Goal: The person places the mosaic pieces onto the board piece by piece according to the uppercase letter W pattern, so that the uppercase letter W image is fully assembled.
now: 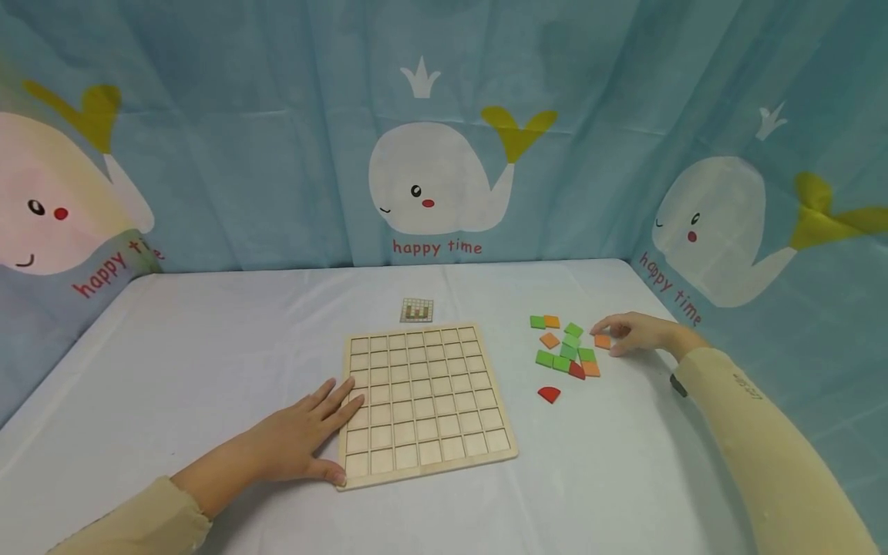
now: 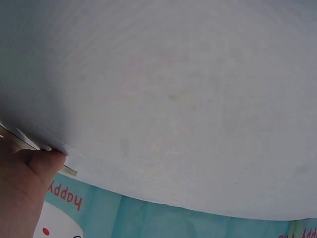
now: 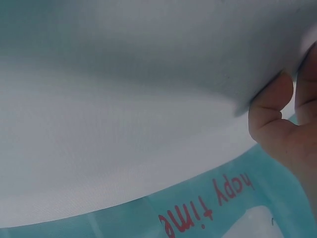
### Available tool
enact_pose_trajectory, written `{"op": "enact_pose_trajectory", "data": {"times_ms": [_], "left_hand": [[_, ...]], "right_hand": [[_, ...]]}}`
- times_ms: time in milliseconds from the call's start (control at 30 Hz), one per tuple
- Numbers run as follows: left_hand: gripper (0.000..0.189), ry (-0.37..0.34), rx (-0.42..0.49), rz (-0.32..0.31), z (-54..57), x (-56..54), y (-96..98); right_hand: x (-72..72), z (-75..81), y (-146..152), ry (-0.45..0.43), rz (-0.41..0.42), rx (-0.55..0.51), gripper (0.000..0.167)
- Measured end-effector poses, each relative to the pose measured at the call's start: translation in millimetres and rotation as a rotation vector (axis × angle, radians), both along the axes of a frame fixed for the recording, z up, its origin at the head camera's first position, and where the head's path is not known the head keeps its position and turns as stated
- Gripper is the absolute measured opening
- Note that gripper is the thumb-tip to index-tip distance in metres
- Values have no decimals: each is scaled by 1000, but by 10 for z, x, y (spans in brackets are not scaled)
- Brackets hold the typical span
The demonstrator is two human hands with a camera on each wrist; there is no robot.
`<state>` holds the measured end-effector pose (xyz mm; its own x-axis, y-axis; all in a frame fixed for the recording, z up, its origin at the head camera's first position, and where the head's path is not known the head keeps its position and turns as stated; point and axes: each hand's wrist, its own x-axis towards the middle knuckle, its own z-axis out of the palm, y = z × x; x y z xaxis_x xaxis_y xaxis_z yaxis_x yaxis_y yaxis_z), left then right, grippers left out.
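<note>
My left hand (image 1: 294, 438) rests spread on the left edge of a pale wooden grid board (image 1: 426, 472), fingertips over its side squares and thumb at the near left corner. In the left wrist view the thumb (image 2: 47, 166) lies beside the board's rim. At the right, my right hand (image 1: 634, 333) is low over the table, its forefinger and thumb apart on either side of an orange square tile (image 1: 602, 341). The right wrist view shows the thumb (image 3: 271, 101) down at the tablecloth, with the tile hidden there.
Left of my right hand lie several green tiles (image 1: 544, 358), orange tiles (image 1: 549, 340) and red quarter-round tiles (image 1: 549, 395). A small pattern card (image 1: 417, 311) lies beyond the board. White cloth (image 1: 208, 347) covers the table; a blue whale-print curtain (image 1: 277, 154) hangs behind.
</note>
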<state>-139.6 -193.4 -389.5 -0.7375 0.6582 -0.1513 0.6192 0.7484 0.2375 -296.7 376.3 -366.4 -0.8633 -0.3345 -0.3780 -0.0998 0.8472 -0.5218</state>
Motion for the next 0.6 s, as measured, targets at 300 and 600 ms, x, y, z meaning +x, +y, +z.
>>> {"op": "enact_pose_trajectory", "data": {"times_ms": [300,600], "left_hand": [[105,10,6,-5,5,-1,-8],[105,15,9,-1,-26,-2,-6]], "right_hand": [[0,-11,-10,7,12,-14,37],[-4,-21,-8,12,13,-18,35]]}}
